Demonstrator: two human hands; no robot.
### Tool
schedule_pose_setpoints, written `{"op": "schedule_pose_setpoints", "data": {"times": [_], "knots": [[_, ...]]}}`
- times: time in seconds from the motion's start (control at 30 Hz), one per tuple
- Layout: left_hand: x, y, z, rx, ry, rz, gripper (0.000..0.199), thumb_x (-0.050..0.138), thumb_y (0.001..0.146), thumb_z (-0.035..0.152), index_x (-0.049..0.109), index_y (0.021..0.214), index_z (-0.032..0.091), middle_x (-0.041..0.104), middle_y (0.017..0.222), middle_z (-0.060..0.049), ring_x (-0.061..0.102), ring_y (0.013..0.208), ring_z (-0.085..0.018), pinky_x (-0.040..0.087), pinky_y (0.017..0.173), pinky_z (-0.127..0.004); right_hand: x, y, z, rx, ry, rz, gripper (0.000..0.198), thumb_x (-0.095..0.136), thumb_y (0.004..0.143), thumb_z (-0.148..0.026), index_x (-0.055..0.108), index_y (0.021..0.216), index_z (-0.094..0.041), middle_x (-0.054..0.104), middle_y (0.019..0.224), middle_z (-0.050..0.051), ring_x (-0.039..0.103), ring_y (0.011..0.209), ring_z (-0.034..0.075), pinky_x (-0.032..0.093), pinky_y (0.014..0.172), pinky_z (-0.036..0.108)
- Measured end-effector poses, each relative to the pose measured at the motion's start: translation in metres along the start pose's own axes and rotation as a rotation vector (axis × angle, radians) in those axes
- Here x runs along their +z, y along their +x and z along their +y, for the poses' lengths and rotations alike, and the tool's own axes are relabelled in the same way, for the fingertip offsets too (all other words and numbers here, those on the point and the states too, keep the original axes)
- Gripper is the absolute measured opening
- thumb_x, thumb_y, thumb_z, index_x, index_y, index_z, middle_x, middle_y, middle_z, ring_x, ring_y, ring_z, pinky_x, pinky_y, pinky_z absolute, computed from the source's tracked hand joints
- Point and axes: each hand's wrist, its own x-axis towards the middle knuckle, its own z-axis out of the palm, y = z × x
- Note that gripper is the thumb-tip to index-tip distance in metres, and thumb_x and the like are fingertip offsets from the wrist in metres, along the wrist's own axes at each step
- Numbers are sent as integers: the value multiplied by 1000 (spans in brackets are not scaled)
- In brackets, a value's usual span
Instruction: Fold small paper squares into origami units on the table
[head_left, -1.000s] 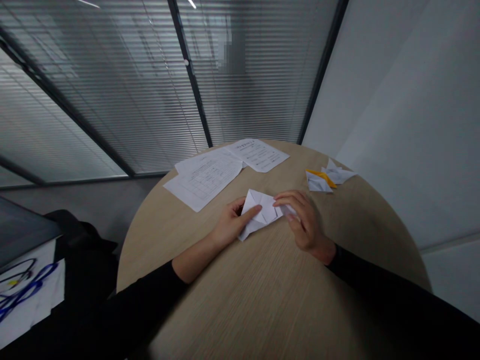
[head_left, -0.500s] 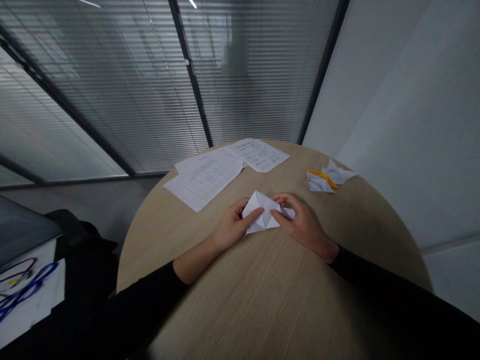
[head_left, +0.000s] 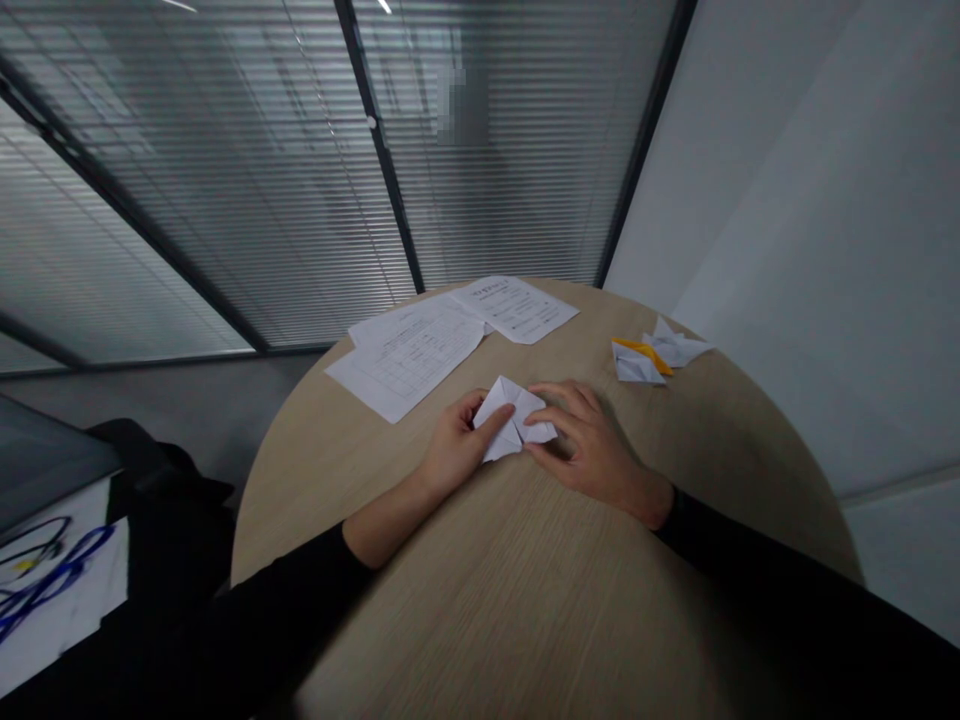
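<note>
A white folded paper [head_left: 511, 432] with crease lines is between my hands, just above or on the wooden table [head_left: 480, 590]. My left hand [head_left: 459, 438] grips its left side, thumb pressed on top and fingers curled behind the edge. From the right, my right hand [head_left: 596, 445] closes on the paper's right flap, with fingers on its upper side and the thumb at the lower edge. The underside of the paper is hidden.
Printed sheets [head_left: 420, 350] lie overlapping at the table's back left. Folded white paper pieces [head_left: 679, 347] and one with an orange part [head_left: 643, 352] lie at the back right. A blue cable [head_left: 64, 575] rests on white paper at lower left. A white wall stands to the right.
The folded paper has shifted slightly left, and its right flap now lies flatter. My right hand has changed its hold, its fingers now reaching over the flap. My left hand keeps its grip.
</note>
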Motion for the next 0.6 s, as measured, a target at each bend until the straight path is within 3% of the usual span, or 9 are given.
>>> {"op": "schedule_pose_setpoints", "data": {"times": [0.2, 0.43, 0.6], "knots": [[1, -1, 0, -21, -43, -39, 52, 84, 96, 65, 70, 117, 20, 74, 91, -2, 65, 69, -16, 51, 60, -27, -1, 0, 3, -11, -17, 1, 18, 82, 104, -26, 73, 118, -32, 77, 152, 12, 73, 139, 37, 53, 127, 71], [0, -2, 3, 14, -53, 3, 53, 93, 90, 61, 59, 97, 23, 67, 84, 2, 60, 70, -13, 47, 63, -25, 0, 0, 4, -80, 4, -78, 31, 84, 101, -33, 70, 129, -33, 84, 126, 7, 78, 124, 34, 46, 136, 70], [1, -3, 6, 15, -174, -47, 49, 95, 91, 56, 62, 103, 22, 70, 87, 2, 60, 70, -12, 45, 64, -25, -2, -1, 6, -47, 73, -56, 32, 82, 101, -33, 67, 129, -32, 82, 123, 6, 78, 119, 33, 46, 135, 69]]}}
